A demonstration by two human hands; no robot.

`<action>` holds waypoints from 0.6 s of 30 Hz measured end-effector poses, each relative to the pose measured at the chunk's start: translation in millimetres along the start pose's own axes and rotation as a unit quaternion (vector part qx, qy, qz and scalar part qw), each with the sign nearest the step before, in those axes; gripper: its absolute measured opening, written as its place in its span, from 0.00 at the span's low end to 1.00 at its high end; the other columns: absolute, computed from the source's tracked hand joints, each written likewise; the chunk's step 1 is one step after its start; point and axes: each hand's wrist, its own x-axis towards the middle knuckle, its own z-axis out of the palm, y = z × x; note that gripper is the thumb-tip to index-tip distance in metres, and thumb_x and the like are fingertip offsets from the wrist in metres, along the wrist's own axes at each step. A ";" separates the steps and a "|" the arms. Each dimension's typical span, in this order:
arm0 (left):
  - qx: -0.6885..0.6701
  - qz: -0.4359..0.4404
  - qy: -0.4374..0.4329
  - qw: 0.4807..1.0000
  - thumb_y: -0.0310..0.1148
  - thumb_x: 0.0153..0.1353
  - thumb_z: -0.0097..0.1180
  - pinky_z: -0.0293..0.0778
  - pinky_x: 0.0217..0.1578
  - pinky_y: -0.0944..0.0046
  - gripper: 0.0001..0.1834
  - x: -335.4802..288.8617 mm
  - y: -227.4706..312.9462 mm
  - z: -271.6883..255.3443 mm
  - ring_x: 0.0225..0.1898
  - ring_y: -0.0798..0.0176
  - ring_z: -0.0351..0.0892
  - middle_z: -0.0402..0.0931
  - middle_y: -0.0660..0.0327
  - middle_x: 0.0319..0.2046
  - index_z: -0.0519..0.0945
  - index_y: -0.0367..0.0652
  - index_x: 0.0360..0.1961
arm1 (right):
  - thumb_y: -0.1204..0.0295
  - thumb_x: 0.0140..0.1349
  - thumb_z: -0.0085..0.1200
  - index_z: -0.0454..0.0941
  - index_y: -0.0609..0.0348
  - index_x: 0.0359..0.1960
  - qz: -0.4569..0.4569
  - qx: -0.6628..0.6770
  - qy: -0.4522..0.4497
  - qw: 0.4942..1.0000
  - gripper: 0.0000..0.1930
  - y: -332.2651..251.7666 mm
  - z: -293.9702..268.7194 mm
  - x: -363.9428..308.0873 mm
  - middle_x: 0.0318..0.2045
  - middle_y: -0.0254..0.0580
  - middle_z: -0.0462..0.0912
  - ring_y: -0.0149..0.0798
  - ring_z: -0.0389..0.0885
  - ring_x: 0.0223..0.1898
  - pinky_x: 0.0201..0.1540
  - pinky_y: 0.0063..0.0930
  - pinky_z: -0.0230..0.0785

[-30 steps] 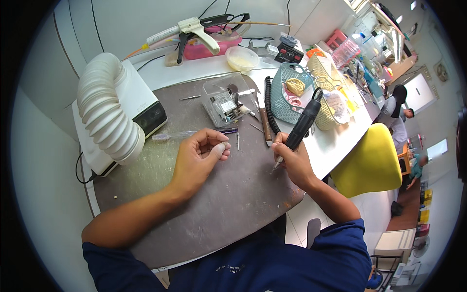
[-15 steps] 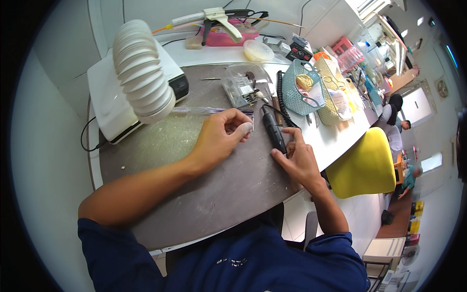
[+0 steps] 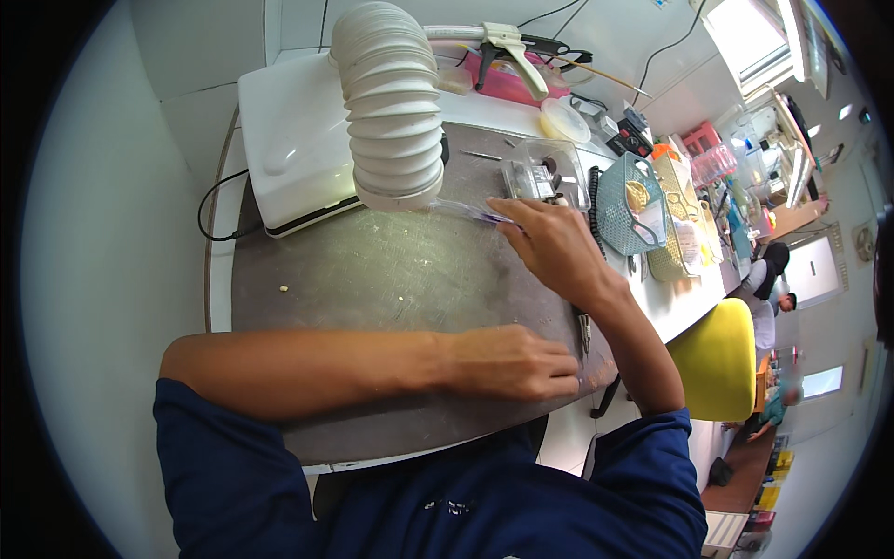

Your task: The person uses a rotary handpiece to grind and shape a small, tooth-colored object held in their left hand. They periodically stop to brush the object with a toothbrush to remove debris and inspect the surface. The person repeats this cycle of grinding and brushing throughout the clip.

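My right hand [image 3: 566, 250] reaches across the bench. Its finger and thumb are stretched apart around the purple end of a clear plastic sleeve [image 3: 456, 211]; I cannot tell whether they touch it. Lower down, my left hand [image 3: 517, 363] rests knuckles up near the bench's right edge, fingers curled in. Whatever it may hold is hidden beneath it. Just beyond its knuckles lies a slim tool with a metal end [image 3: 584, 334], partly covered by my right forearm. A clear plastic box of small parts [image 3: 531, 180] sits beyond my right hand.
A ribbed white hose [image 3: 391, 112] arches from a white machine [image 3: 303, 140] over the grey bench mat [image 3: 372, 279]. Blue [image 3: 626, 210] and cream [image 3: 672, 252] baskets stand right, a pink tray [image 3: 507, 82] at the back. A yellow chair [image 3: 717, 359] and people are further right.
My right hand has left the black handpiece and moved up to the plastic sleeve. My left hand has come down toward me and right, its fingers now curled under. The view has shifted.
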 end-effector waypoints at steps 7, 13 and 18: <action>-0.081 -0.118 0.077 0.987 0.27 0.57 0.54 0.77 0.34 0.58 0.08 -1.4 -7.1 -3.4 0.36 0.56 0.80 0.74 0.58 0.32 0.77 0.39 0.38 | 0.75 0.55 0.62 0.81 0.60 0.43 -0.068 -0.055 0.063 0.994 0.13 -3.4 9.0 -2.7 0.31 0.41 0.81 0.44 0.80 0.25 0.29 0.34 0.74; -0.228 -0.390 0.152 0.879 0.26 0.63 0.57 0.77 0.42 0.64 0.08 9.7 -13.5 -26.3 0.39 0.63 0.82 0.82 0.58 0.38 0.82 0.37 0.42 | 0.79 0.52 0.62 0.82 0.58 0.40 -0.093 -0.059 0.226 0.968 0.13 20.1 -38.7 -21.8 0.28 0.38 0.81 0.38 0.79 0.27 0.29 0.28 0.73; -0.290 -0.513 0.328 0.738 0.27 0.66 0.55 0.77 0.40 0.70 0.07 10.6 -38.3 -32.4 0.38 0.70 0.79 0.80 0.61 0.37 0.80 0.37 0.43 | 0.78 0.60 0.58 0.76 0.65 0.46 -0.100 0.042 0.309 0.945 0.13 45.6 -25.7 -57.6 0.30 0.47 0.80 0.36 0.79 0.25 0.25 0.24 0.71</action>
